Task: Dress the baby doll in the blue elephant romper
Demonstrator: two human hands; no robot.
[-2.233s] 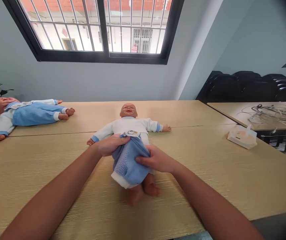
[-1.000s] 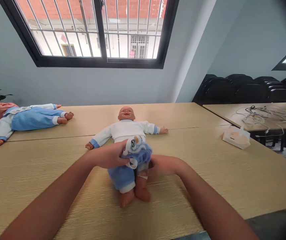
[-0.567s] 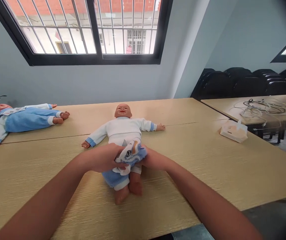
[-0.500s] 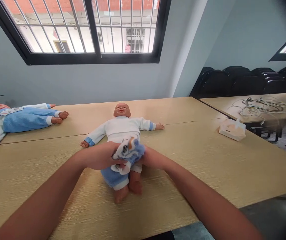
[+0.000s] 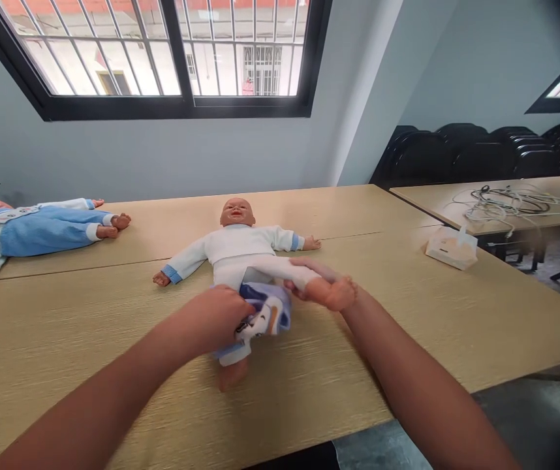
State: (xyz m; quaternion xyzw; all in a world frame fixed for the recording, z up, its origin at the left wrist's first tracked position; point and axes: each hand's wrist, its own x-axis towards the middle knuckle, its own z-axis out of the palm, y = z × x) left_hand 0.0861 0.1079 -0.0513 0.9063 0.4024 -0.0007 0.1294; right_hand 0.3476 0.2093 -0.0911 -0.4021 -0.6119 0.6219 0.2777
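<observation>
A baby doll in a white top lies face up on the wooden table, head towards the window. My left hand is closed on its bunched blue trousers, which are pulled down around one leg. That leg's bare foot sticks out below the cuff. My right hand grips the doll's other leg, in white, and holds it lifted out to the right, free of the trousers.
A second doll in blue lies at the far left of the table. A tissue box sits at the right. Another table with tangled cables stands beyond, with black chairs behind it.
The blue trousers have been worked down from the doll's waist. One leg has come out of them, and my right hand has lifted it to the right.
</observation>
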